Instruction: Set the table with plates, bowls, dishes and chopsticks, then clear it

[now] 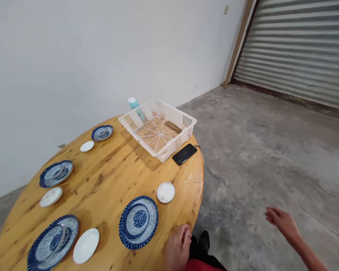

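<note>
My left hand (178, 246) rests at the near edge of the round wooden table (107, 177), fingers curled loosely, holding nothing. Closest to it is a blue-and-white plate (138, 222) with a small white saucer (165, 192) beside it. My right hand (281, 222) hangs out over the concrete floor to the right of the table, fingers stretched and apart, empty.
Several more blue plates (55, 173) and white saucers (86, 245) are spread over the table. A white plastic basket (158, 128) and a black phone (184, 154) lie at the far right edge. My shoe (205, 239) shows below; a roller door (296, 49) stands at the back right.
</note>
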Demonstrator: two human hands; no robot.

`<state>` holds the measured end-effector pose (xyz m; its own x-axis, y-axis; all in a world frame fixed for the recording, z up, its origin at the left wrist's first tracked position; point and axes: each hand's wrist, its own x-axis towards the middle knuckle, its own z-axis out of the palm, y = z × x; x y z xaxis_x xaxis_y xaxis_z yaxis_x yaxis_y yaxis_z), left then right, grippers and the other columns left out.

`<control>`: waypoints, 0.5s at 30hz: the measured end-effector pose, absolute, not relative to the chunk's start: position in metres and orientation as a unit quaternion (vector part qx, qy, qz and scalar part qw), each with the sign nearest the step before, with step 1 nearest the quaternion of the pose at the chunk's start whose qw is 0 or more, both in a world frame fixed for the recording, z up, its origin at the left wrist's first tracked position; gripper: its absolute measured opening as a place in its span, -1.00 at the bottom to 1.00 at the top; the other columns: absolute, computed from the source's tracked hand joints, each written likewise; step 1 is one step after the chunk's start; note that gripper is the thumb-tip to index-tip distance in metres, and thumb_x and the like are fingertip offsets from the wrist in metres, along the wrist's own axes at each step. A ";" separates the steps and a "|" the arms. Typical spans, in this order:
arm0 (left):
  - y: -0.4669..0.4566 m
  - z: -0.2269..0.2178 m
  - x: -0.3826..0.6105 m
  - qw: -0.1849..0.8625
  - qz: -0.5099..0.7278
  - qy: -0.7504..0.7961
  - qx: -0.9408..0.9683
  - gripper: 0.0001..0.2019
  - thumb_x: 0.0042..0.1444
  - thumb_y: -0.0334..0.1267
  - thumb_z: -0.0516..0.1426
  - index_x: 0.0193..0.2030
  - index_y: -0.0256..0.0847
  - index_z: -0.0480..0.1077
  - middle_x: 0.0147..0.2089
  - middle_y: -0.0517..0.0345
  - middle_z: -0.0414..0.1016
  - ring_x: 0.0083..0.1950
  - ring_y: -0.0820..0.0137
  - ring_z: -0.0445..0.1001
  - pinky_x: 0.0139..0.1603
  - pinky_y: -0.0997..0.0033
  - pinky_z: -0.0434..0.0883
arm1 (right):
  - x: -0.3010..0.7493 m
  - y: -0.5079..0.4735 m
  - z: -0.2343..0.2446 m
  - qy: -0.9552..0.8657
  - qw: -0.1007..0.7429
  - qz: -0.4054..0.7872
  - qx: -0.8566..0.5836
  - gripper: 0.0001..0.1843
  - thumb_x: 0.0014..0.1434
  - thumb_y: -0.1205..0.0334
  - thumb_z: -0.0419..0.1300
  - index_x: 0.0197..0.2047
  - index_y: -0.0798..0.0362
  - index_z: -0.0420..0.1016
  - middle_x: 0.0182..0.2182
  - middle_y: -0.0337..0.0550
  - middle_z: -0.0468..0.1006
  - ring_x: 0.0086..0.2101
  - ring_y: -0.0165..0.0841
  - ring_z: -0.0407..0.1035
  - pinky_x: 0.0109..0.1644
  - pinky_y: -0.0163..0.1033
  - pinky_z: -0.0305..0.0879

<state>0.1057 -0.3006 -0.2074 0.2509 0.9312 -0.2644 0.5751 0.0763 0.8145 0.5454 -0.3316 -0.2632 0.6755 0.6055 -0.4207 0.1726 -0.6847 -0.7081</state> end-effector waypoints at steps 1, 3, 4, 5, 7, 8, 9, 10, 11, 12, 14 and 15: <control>-0.296 -0.204 0.106 0.437 0.204 0.577 0.659 -0.67 0.35 -0.19 -0.10 -0.14 -0.13 0.48 -0.27 0.09 0.62 -0.25 0.39 0.60 -0.26 0.51 0.46 | 0.546 -0.301 -0.242 -0.246 0.333 0.334 -0.847 -0.68 -0.22 -0.09 0.12 -0.46 -0.06 0.49 -0.49 -0.01 0.64 -0.38 -0.03 0.60 -0.27 -0.07 0.53; -0.287 -0.197 0.108 0.406 0.221 0.570 0.679 -0.69 0.35 -0.22 -0.10 -0.16 -0.12 0.47 -0.24 0.11 0.62 -0.22 0.40 0.61 -0.23 0.52 0.45 | 0.538 -0.242 -0.196 -0.310 0.324 0.298 -0.843 -0.64 -0.14 -0.07 0.14 -0.34 -0.04 0.53 -0.40 -0.02 0.67 -0.32 -0.06 0.60 -0.19 -0.07 0.50; -0.283 -0.193 0.107 0.390 0.232 0.566 0.688 -0.70 0.35 -0.24 -0.10 -0.17 -0.12 0.47 -0.23 0.12 0.63 -0.20 0.40 0.61 -0.22 0.52 0.45 | 0.530 -0.214 -0.172 -0.356 0.312 0.265 -0.840 -0.63 -0.09 -0.07 0.14 -0.29 -0.04 0.54 -0.37 -0.05 0.67 -0.30 -0.07 0.59 -0.15 -0.06 0.48; -0.279 -0.191 0.106 0.376 0.246 0.560 0.696 -0.71 0.34 -0.26 -0.09 -0.16 -0.12 0.47 -0.23 0.13 0.63 -0.20 0.40 0.61 -0.21 0.52 0.46 | 0.519 -0.188 -0.148 -0.402 0.298 0.239 -0.832 -0.62 -0.04 -0.07 0.13 -0.24 -0.05 0.55 -0.35 -0.07 0.67 -0.27 -0.07 0.58 -0.10 -0.03 0.45; -0.274 -0.189 0.101 0.352 0.276 0.550 0.706 -0.71 0.33 -0.30 -0.09 -0.14 -0.12 0.46 -0.24 0.13 0.63 -0.21 0.40 0.62 -0.22 0.52 0.47 | 0.490 -0.139 -0.103 -0.488 0.289 0.198 -0.800 -0.61 0.06 -0.05 0.11 -0.15 -0.03 0.55 -0.31 -0.07 0.68 -0.24 -0.09 0.57 -0.05 -0.03 0.42; -0.273 -0.191 0.098 0.342 0.289 0.545 0.709 -0.72 0.32 -0.31 -0.09 -0.14 -0.12 0.46 -0.25 0.13 0.63 -0.22 0.40 0.63 -0.22 0.52 0.48 | 0.474 -0.116 -0.083 -0.524 0.289 0.178 -0.781 -0.60 0.11 -0.04 0.10 -0.10 -0.02 0.55 -0.28 -0.07 0.68 -0.22 -0.11 0.56 -0.04 -0.05 0.41; -0.273 -0.193 0.093 0.331 0.300 0.543 0.711 -0.72 0.32 -0.32 -0.08 -0.13 -0.12 0.46 -0.26 0.13 0.64 -0.23 0.40 0.63 -0.23 0.52 0.49 | 0.457 -0.094 -0.065 -0.551 0.289 0.164 -0.766 -0.60 0.14 -0.02 0.08 -0.08 -0.02 0.55 -0.27 -0.07 0.68 -0.22 -0.14 0.56 -0.04 -0.08 0.40; -0.274 -0.198 0.088 0.320 0.309 0.545 0.711 -0.72 0.32 -0.32 -0.08 -0.12 -0.13 0.46 -0.26 0.12 0.64 -0.23 0.40 0.63 -0.23 0.52 0.50 | 0.439 -0.072 -0.050 -0.581 0.290 0.154 -0.745 -0.61 0.18 0.01 0.07 -0.05 -0.01 0.54 -0.23 -0.07 0.67 -0.21 -0.16 0.55 -0.04 -0.10 0.40; -0.276 -0.202 0.083 0.308 0.319 0.550 0.708 -0.72 0.33 -0.32 -0.07 -0.11 -0.14 0.47 -0.25 0.11 0.64 -0.23 0.40 0.64 -0.23 0.52 0.51 | 0.422 -0.050 -0.038 -0.613 0.280 0.143 -0.724 -0.63 0.20 0.05 0.06 -0.04 -0.01 0.54 -0.20 -0.07 0.67 -0.19 -0.18 0.55 -0.04 -0.13 0.39; -0.277 -0.208 0.078 0.293 0.330 0.557 0.704 -0.72 0.33 -0.30 -0.07 -0.09 -0.15 0.47 -0.23 0.09 0.64 -0.21 0.40 0.64 -0.22 0.52 0.52 | 0.405 -0.027 -0.029 -0.644 0.268 0.132 -0.704 -0.65 0.20 0.09 0.08 -0.05 -0.01 0.55 -0.18 -0.07 0.67 -0.17 -0.19 0.54 -0.04 -0.15 0.39; -0.282 -0.220 0.070 0.260 0.356 0.577 0.687 -0.71 0.36 -0.26 -0.07 -0.06 -0.17 0.48 -0.21 0.05 0.65 -0.19 0.40 0.65 -0.20 0.54 0.53 | 0.374 0.019 -0.020 -0.692 0.242 0.129 -0.668 -0.66 0.21 0.17 0.08 -0.03 0.03 0.55 -0.12 -0.06 0.65 -0.14 -0.23 0.53 -0.03 -0.20 0.38; -0.284 -0.225 0.067 0.241 0.370 0.591 0.675 -0.69 0.37 -0.23 -0.08 -0.06 -0.18 0.48 -0.20 0.04 0.65 -0.18 0.40 0.65 -0.19 0.54 0.54 | 0.360 0.043 -0.021 -0.708 0.223 0.132 -0.657 -0.65 0.23 0.21 0.06 0.00 0.06 0.54 -0.09 -0.04 0.65 -0.13 -0.25 0.52 -0.02 -0.23 0.37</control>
